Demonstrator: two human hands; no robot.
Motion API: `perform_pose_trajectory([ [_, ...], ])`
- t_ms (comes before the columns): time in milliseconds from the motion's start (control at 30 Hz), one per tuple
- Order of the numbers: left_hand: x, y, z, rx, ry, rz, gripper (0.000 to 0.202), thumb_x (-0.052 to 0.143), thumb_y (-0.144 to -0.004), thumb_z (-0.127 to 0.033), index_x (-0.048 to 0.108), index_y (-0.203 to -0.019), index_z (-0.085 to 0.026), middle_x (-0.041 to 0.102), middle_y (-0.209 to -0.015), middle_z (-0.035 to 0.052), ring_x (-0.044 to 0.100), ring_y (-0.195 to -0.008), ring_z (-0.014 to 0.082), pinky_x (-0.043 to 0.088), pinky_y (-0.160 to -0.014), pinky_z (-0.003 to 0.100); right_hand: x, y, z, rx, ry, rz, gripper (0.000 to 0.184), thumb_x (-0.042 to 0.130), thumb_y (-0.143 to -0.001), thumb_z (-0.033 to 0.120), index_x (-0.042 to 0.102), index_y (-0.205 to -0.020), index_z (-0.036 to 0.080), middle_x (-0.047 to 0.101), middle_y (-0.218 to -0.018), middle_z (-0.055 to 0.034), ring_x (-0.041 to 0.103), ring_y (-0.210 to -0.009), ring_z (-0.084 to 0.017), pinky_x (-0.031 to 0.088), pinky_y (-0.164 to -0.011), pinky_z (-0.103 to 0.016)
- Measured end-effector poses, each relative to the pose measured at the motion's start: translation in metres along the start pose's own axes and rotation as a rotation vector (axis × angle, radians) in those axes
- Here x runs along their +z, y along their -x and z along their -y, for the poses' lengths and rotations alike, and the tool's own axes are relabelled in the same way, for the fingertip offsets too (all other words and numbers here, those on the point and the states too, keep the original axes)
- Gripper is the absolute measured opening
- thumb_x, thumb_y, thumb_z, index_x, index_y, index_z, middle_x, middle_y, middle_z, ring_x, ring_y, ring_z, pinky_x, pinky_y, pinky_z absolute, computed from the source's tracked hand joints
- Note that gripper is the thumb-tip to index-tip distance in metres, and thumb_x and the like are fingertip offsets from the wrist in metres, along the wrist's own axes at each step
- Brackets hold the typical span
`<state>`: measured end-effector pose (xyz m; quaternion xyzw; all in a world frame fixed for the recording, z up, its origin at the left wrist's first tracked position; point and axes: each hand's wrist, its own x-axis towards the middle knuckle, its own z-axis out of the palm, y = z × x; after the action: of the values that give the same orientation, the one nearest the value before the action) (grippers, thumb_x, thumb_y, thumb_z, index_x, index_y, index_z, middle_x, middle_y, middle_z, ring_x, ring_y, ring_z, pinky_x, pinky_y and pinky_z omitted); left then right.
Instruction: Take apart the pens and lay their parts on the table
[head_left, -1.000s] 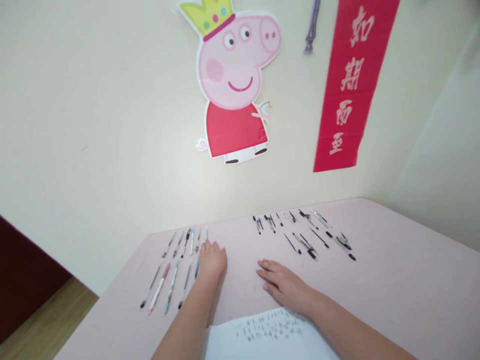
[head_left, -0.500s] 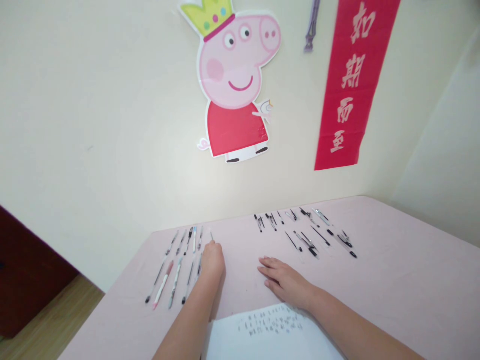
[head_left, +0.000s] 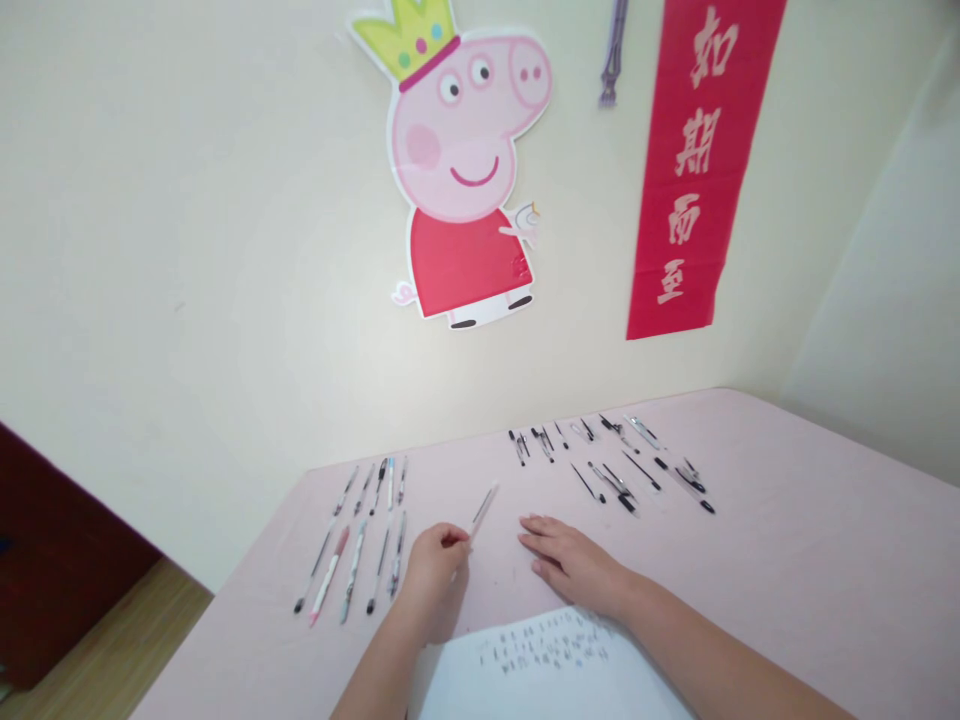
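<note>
My left hand (head_left: 436,562) pinches a slim clear pen (head_left: 484,508) near its lower end, and the pen's dark refill points up and away to the right. To the left of that hand lie several pens in two rows, among them a pink-and-white pen (head_left: 330,575) and a pale blue patterned pen (head_left: 352,570). My right hand (head_left: 574,562) rests palm down on the table with its fingers stretched out, holding nothing. Just below it is a white paper (head_left: 555,690) with rows of handwriting, its corner partly under the right forearm.
Disassembled pen parts, such as black caps and refills (head_left: 641,470), lie in two rows at the table's back right. The pink-covered table (head_left: 795,560) meets a wall bearing a cartoon pig cutout (head_left: 469,265) and a red banner (head_left: 694,190).
My left hand has drawn back toward me and slightly right from the end of the upper pen row, bringing the clear pen along. My right hand stays in place.
</note>
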<state>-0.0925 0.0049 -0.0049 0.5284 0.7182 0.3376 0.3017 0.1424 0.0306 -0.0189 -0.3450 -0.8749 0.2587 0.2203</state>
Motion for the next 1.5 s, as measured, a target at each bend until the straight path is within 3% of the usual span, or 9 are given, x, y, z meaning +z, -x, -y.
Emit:
perform_pose_trajectory([
  [133,0.010,0.010,0.006,-0.085,0.391,0.103,0.012,0.059,-0.062,-0.020,0.062,-0.072,-0.015,0.059,-0.060,0.0001,0.054,-0.058,0.0124,0.041,-0.058,0.024,0.003,-0.007,-0.004,0.112,-0.199,-0.110,0.043,0.047,-0.082,0.032,0.055,-0.121,0.017,0.053,-0.127,-0.0105,0.046,-0.119,-0.023,0.032,-0.103,-0.042],
  [267,0.017,0.012,0.008,-0.053,0.503,0.102,0.011,0.063,-0.058,-0.022,0.060,-0.067,-0.016,0.057,-0.056,-0.0019,0.053,-0.056,0.0108,0.041,-0.058,0.023,0.002,-0.019,-0.006,0.289,-0.567,-0.242,0.040,0.047,-0.080,0.039,0.061,-0.107,0.012,0.063,-0.111,-0.0140,0.058,-0.103,-0.023,0.040,-0.094,-0.041],
  [367,0.019,0.014,0.005,-0.019,0.537,0.128,0.011,0.063,-0.058,-0.023,0.057,-0.065,-0.016,0.055,-0.054,-0.0032,0.051,-0.054,0.0102,0.039,-0.056,0.023,-0.002,-0.031,-0.004,0.420,-0.805,-0.307,0.038,0.054,-0.074,0.041,0.062,-0.099,0.013,0.067,-0.097,-0.0116,0.062,-0.089,-0.021,0.044,-0.084,-0.036],
  [533,0.021,0.019,0.005,0.028,0.633,0.170,0.016,0.064,-0.058,-0.021,0.050,-0.066,-0.018,0.050,-0.055,-0.0060,0.046,-0.052,0.0080,0.034,-0.051,0.020,0.000,-0.052,-0.001,0.497,-0.954,-0.414,0.027,0.059,-0.069,0.043,0.059,-0.069,0.015,0.060,-0.066,-0.0017,0.051,-0.056,-0.011,0.039,-0.054,-0.024],
  [700,0.025,0.017,0.010,0.085,0.609,0.152,0.022,0.063,-0.060,-0.016,0.051,-0.078,-0.018,0.052,-0.068,-0.0034,0.047,-0.059,0.0079,0.037,-0.055,0.020,0.011,-0.064,-0.001,0.489,-1.035,-0.470,0.024,0.059,-0.067,0.039,0.055,-0.061,0.016,0.050,-0.055,0.0021,0.042,-0.049,-0.009,0.032,-0.049,-0.023],
  [833,0.025,0.015,0.013,0.136,0.499,0.155,0.029,0.060,-0.064,-0.015,0.053,-0.092,-0.017,0.054,-0.077,-0.0004,0.049,-0.064,0.0086,0.039,-0.061,0.021,0.012,-0.062,-0.002,0.461,-1.061,-0.453,0.023,0.059,-0.069,0.038,0.053,-0.060,0.017,0.052,-0.057,0.0013,0.045,-0.052,-0.010,0.034,-0.052,-0.023],
  [1000,0.024,0.017,0.012,0.187,0.392,0.176,0.024,0.058,-0.069,-0.020,0.056,-0.092,-0.016,0.055,-0.075,0.0004,0.050,-0.064,0.0096,0.039,-0.062,0.022,0.010,-0.056,-0.001,0.402,-1.054,-0.397,0.024,0.060,-0.071,0.039,0.055,-0.064,0.016,0.055,-0.060,0.0005,0.047,-0.056,-0.010,0.036,-0.057,-0.024],
  [1267,0.025,0.019,0.015,0.247,0.302,0.211,0.024,0.054,-0.076,-0.033,0.057,-0.093,-0.016,0.055,-0.070,-0.0014,0.048,-0.062,0.0100,0.038,-0.058,0.021,0.018,-0.051,0.021,0.272,-1.056,-0.150,0.026,0.065,-0.068,0.040,0.057,-0.069,0.015,0.058,-0.062,0.0007,0.049,-0.056,-0.011,0.038,-0.058,-0.024],
  [1500,0.012,0.025,0.000,0.360,-0.005,0.213,0.019,0.044,-0.081,-0.025,0.059,-0.091,-0.018,0.063,-0.081,0.0025,0.054,-0.075,0.0150,0.040,-0.069,0.025,0.026,-0.049,0.020,0.176,-0.884,-0.047,0.025,0.061,-0.072,0.040,0.058,-0.070,0.015,0.054,-0.058,0.0020,0.048,-0.055,-0.011,0.037,-0.057,-0.023],
])
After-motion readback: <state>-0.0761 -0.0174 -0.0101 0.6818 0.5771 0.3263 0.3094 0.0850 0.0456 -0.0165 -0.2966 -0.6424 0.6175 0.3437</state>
